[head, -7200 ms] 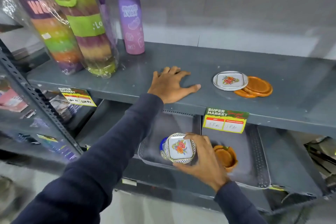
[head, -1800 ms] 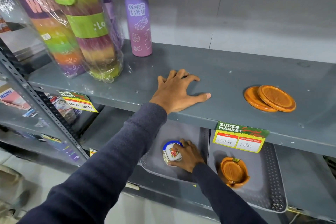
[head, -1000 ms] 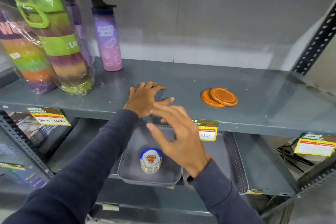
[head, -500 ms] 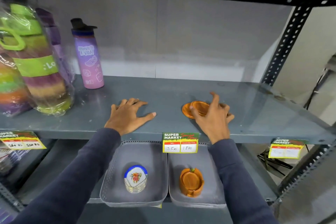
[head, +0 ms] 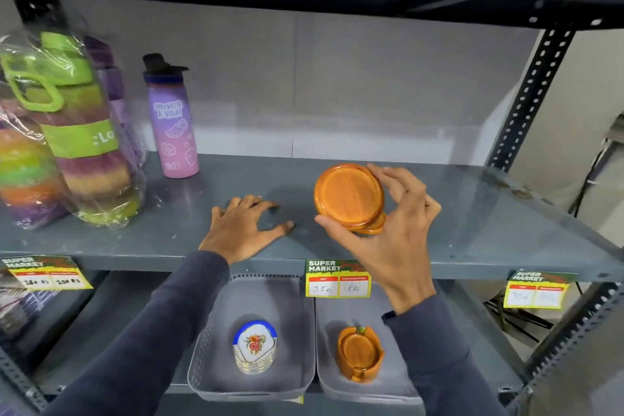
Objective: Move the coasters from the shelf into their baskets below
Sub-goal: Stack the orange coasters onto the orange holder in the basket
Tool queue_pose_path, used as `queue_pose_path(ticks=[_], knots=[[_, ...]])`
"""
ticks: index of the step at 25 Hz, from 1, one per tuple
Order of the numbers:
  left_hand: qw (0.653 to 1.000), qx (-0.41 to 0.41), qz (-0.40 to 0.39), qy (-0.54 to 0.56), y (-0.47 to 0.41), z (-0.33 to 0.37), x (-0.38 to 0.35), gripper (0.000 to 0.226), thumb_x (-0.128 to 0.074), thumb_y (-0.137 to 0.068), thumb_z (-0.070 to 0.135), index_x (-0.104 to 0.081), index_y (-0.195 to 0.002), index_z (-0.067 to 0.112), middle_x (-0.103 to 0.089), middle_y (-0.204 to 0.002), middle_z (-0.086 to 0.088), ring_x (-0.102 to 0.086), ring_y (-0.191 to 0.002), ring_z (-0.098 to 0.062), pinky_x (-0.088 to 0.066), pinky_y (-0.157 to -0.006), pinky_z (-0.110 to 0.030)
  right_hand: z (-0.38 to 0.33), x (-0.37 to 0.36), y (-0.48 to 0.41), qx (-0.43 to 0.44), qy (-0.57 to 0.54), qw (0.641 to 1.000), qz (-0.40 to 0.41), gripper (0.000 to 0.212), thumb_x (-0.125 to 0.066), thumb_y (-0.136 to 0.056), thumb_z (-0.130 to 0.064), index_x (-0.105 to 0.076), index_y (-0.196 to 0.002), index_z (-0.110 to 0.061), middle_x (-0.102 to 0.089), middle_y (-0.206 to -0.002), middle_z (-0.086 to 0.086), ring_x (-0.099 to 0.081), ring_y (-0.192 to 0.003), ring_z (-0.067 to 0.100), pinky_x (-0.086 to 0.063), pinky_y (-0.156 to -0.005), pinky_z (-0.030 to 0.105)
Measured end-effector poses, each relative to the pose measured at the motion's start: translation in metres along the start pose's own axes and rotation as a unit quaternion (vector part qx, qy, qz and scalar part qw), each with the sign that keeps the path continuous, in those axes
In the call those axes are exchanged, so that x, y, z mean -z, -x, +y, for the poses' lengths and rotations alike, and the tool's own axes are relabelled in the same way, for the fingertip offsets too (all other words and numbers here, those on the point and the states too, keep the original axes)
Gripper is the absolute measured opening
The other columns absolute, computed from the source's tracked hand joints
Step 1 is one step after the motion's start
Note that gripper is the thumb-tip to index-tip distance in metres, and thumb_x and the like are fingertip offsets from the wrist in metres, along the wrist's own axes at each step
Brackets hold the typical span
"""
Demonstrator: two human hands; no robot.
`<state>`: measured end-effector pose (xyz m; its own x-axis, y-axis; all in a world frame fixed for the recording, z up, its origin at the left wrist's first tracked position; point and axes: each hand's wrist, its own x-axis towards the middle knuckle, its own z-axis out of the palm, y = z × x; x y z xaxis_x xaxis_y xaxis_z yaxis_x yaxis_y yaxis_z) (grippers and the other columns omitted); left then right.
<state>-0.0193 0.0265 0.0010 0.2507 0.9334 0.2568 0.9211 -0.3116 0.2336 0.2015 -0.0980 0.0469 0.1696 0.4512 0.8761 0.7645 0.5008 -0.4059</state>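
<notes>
My right hand (head: 388, 233) grips two round orange wooden coasters (head: 349, 196), tilted up on edge just above the grey shelf (head: 472, 230). My left hand (head: 241, 230) rests flat on the shelf, fingers spread, holding nothing. Below, the left grey basket (head: 209, 358) holds a stack of white floral coasters (head: 255, 346). The right grey basket (head: 329, 385) holds an orange wooden coaster holder (head: 359, 353) with coasters in it.
A purple water bottle (head: 172, 118) stands at the back left of the shelf, beside plastic-wrapped coloured bottles (head: 67, 135). Price labels (head: 337, 280) hang on the shelf's front edge. A perforated upright post (head: 530, 94) stands at the right.
My right hand rose from the left basket, reached the two orange coasters on the shelf and lifted them up on edge. The left hand stayed put. The camera view shifted right and up.
</notes>
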Motion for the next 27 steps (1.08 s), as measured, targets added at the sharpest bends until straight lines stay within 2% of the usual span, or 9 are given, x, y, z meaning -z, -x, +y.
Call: queue_pose_path(ticks=[3, 6, 8, 10, 15, 18, 21, 24, 27], knots=[[1.000, 0.004, -0.020, -0.024, 0.001, 0.003, 0.004, 0.097, -0.012, -0.058, 0.081, -0.056, -0.130, 0.035, -0.051, -0.140, 0.001, -0.040, -0.127, -0.024, -0.026, -0.094, -0.045, -0.045, 0.019, -0.005, 0.129, -0.078, 0.986, 0.067, 0.084, -0.085, -0.070, -0.064, -0.035, -0.127, -0.029, -0.045, -0.146, -0.023, -0.055, -0.132, 0.019, -0.048, -0.090, 0.065], [1.000, 0.006, -0.018, -0.024, 0.002, 0.005, 0.006, 0.091, -0.008, -0.056, 0.075, -0.057, -0.117, 0.029, -0.056, -0.128, -0.005, -0.042, -0.119, -0.026, -0.028, -0.091, -0.045, -0.066, 0.037, -0.012, 0.157, -0.101, 0.979, 0.081, 0.086, -0.089, -0.068, -0.060, -0.030, -0.125, -0.031, -0.056, -0.137, -0.002, -0.061, -0.126, 0.032, -0.048, -0.084, 0.071], [0.999, 0.004, -0.023, -0.023, 0.002, 0.004, 0.006, 0.091, -0.009, -0.056, 0.076, -0.057, -0.119, 0.031, -0.054, -0.133, -0.003, -0.041, -0.122, -0.026, -0.028, -0.093, -0.045, -0.066, 0.042, -0.009, 0.144, -0.094, 0.983, 0.070, 0.082, -0.089, -0.068, -0.059, -0.034, -0.121, -0.028, -0.055, -0.137, 0.000, -0.061, -0.125, 0.033, -0.048, -0.086, 0.070], [1.000, 0.002, -0.023, -0.007, 0.002, 0.003, 0.006, 0.096, -0.013, -0.056, 0.080, -0.058, -0.128, 0.035, -0.049, -0.141, 0.001, -0.038, -0.128, -0.025, -0.026, -0.096, -0.046, -0.061, 0.042, -0.001, 0.124, -0.079, 0.988, 0.043, 0.081, -0.088, -0.068, -0.059, -0.038, -0.122, -0.026, -0.053, -0.139, -0.012, -0.061, -0.125, 0.032, -0.048, -0.088, 0.068], [1.000, -0.001, 0.000, -0.005, 0.002, 0.001, 0.000, 0.087, -0.028, -0.071, 0.090, -0.051, -0.139, 0.041, -0.046, -0.149, 0.007, -0.036, -0.137, -0.021, -0.024, -0.101, -0.048, -0.037, 0.045, 0.035, 0.020, 0.016, 0.998, -0.058, 0.085, -0.082, -0.059, -0.070, -0.044, -0.123, -0.029, -0.056, -0.130, -0.019, -0.059, -0.119, 0.015, -0.036, -0.094, 0.040], [1.000, 0.000, 0.013, -0.001, -0.002, -0.001, -0.005, 0.074, -0.037, -0.079, 0.087, -0.052, -0.137, 0.044, -0.046, -0.148, 0.008, -0.037, -0.137, -0.019, -0.024, -0.102, -0.048, -0.019, 0.051, 0.064, -0.015, 0.005, 0.992, -0.123, 0.080, -0.078, -0.058, -0.073, -0.048, -0.119, -0.031, -0.054, -0.128, -0.026, -0.056, -0.117, 0.009, -0.033, -0.092, 0.033], [1.000, -0.003, 0.014, 0.002, -0.004, -0.004, -0.006, 0.077, -0.034, -0.076, 0.089, -0.052, -0.136, 0.044, -0.047, -0.148, 0.008, -0.037, -0.137, -0.019, -0.024, -0.103, -0.050, 0.002, 0.054, 0.096, -0.004, 0.022, 0.984, -0.177, 0.073, -0.078, -0.060, -0.074, -0.055, -0.112, -0.027, -0.059, -0.126, -0.020, -0.054, -0.117, 0.008, -0.037, -0.093, 0.028], [1.000, 0.000, 0.011, 0.013, -0.004, -0.005, -0.005, 0.080, -0.033, -0.073, 0.091, -0.052, -0.135, 0.044, -0.046, -0.149, 0.007, -0.036, -0.138, -0.020, -0.022, -0.105, -0.052, 0.026, 0.047, 0.130, -0.002, 0.033, 0.976, -0.215, 0.065, -0.077, -0.063, -0.073, -0.066, -0.100, -0.020, -0.069, -0.120, -0.010, -0.059, -0.112, 0.016, -0.050, -0.089, 0.036], [1.000, -0.001, 0.009, 0.016, -0.005, -0.005, -0.007, 0.080, -0.033, -0.072, 0.091, -0.053, -0.134, 0.044, -0.046, -0.150, 0.005, -0.035, -0.138, -0.022, -0.021, -0.105, -0.053, 0.059, 0.030, 0.164, -0.063, 0.041, 0.961, -0.267, 0.061, -0.080, -0.063, -0.070, -0.070, -0.092, -0.017, -0.075, -0.110, -0.006, -0.064, -0.105, 0.025, -0.055, -0.084, 0.047]])
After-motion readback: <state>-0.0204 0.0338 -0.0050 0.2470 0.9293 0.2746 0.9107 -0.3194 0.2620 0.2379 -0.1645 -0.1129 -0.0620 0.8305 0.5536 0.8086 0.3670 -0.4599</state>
